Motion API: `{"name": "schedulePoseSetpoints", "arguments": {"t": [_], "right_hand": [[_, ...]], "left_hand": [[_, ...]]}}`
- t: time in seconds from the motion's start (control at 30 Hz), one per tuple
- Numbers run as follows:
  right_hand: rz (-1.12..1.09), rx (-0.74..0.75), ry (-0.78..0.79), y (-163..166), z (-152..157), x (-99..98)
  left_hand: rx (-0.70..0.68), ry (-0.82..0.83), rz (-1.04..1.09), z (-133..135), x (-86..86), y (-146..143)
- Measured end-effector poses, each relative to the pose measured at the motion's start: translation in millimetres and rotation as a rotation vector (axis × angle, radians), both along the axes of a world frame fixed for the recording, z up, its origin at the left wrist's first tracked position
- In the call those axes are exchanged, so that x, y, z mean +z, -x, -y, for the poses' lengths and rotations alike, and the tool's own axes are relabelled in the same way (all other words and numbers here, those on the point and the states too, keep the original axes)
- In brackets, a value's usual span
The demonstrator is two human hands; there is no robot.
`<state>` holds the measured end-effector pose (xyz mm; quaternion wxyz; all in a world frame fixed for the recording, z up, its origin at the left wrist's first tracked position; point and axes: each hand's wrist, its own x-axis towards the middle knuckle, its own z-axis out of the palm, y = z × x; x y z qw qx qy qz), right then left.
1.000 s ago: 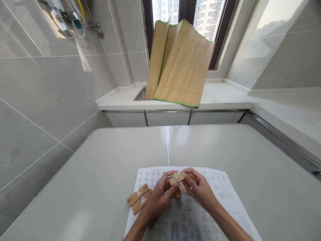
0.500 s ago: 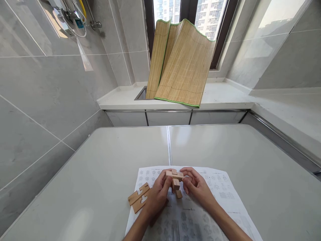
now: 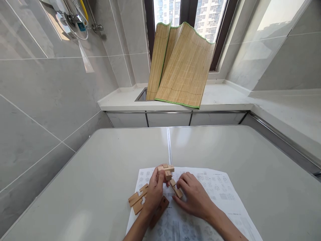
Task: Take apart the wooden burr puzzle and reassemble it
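My left hand (image 3: 155, 189) is closed around a partly joined wooden burr puzzle (image 3: 166, 169), its light wooden bars crossing one another above the paper. Just below it, a notched wooden puzzle piece (image 3: 177, 191) lies slanted, and my right hand (image 3: 192, 192) has its thumb and curled fingers about that piece's near end. Flat wooden pieces with cut-outs (image 3: 137, 199) rest to the left of my left hand. A darker wooden piece (image 3: 160, 209) is partly hidden under my left forearm.
A large printed sheet (image 3: 215, 201) with small diagrams lies beneath the hands on a pale table (image 3: 112, 160). Behind the table is a white counter (image 3: 220, 95) with a folded bamboo mat (image 3: 185, 67) leaning at the window. Tiled walls stand on both sides.
My left hand has drawn the joined puzzle slightly left and up. My right hand has left the puzzle and come down to the notched piece, which now shows more fully.
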<state>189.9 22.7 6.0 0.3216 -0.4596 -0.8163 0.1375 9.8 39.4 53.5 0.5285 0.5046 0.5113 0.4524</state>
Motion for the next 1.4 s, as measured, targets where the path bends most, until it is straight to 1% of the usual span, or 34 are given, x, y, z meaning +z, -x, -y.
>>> {"name": "schedulePoseSetpoints", "arguments": {"t": [0.13,0.33,0.47,0.57,0.77,0.93,1.03,1.1,1.17,1.27,1.4], "right_hand": [[-0.048,0.021,0.026,-2,-2,-3.9],[-0.241,-0.029,0.121,-5,-4,2.0],[-0.316,-0.086,0.187,-5,-2,7.1],[-0.356,-0.1,0.219,-4,-1,6.2],[-0.338,-0.144,0.147,-5,0,-3.1],[-0.333,-0.071,0.127,-8,-2,0.2],[-0.339,-0.048,0.178,-12,-3,4.1],[-0.336,-0.077,0.226,-13,-3,4.8],[-0.331,-0.105,0.263,-13,-2,3.6],[-0.343,-0.084,0.312,-10,1,0.2],[-0.372,-0.065,0.327,-8,2,-1.1]], "left_hand": [[-0.005,-0.061,-0.086,2,-1.0,1],[-0.057,-0.184,-0.198,6,-5.8,2],[-0.097,-0.264,-0.293,8,-9.5,2],[-0.126,-0.296,-0.329,10,-10.1,2],[-0.106,-0.296,-0.329,10,-9.0,2],[-0.123,-0.27,-0.327,9,-8.0,2],[-0.118,-0.273,-0.326,9,-8.2,3],[-0.128,-0.271,-0.32,8,-8.9,4],[-0.135,-0.262,-0.313,8,-9.5,4],[-0.135,-0.247,-0.304,8,-8.9,4],[-0.151,-0.246,-0.316,7,-5.1,4]]}}
